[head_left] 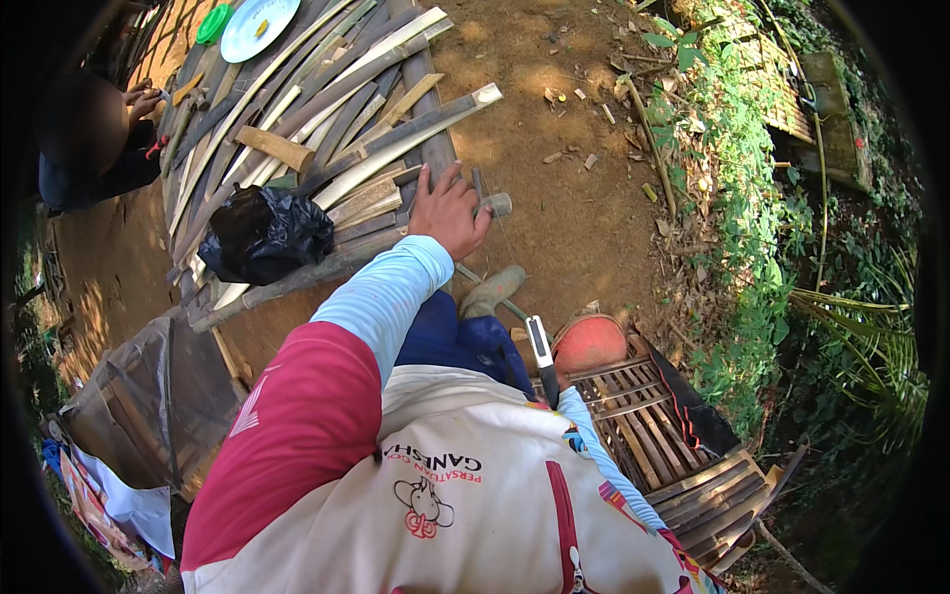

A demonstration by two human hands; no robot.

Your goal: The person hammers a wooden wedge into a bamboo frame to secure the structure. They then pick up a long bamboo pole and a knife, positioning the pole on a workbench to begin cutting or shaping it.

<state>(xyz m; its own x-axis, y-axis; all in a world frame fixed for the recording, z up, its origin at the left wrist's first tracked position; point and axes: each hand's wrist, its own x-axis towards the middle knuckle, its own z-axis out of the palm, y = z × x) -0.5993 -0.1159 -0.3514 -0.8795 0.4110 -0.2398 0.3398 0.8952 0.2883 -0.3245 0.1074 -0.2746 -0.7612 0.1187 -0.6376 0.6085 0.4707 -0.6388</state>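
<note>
My left hand (450,211) lies with its fingers spread on the near right corner of a bamboo table, beside a cut bamboo end (497,205). Split bamboo strips (396,134) are heaped across the table, pale inside and grey-brown outside. A crumpled black plastic bag (265,236) sits on the heap to the left of that hand. Down at my right side, only a small part of my right hand (563,381) shows. It grips a long, flat black-and-white tool (540,348), perhaps a knife; most of its fingers are hidden.
Across the table's left side another person (84,144) sits, hands close to the strips. A pale blue plate (259,30) and a green lid (213,24) lie at the far end. Right of me are a slatted bamboo bench (633,406) and a red round object (591,344).
</note>
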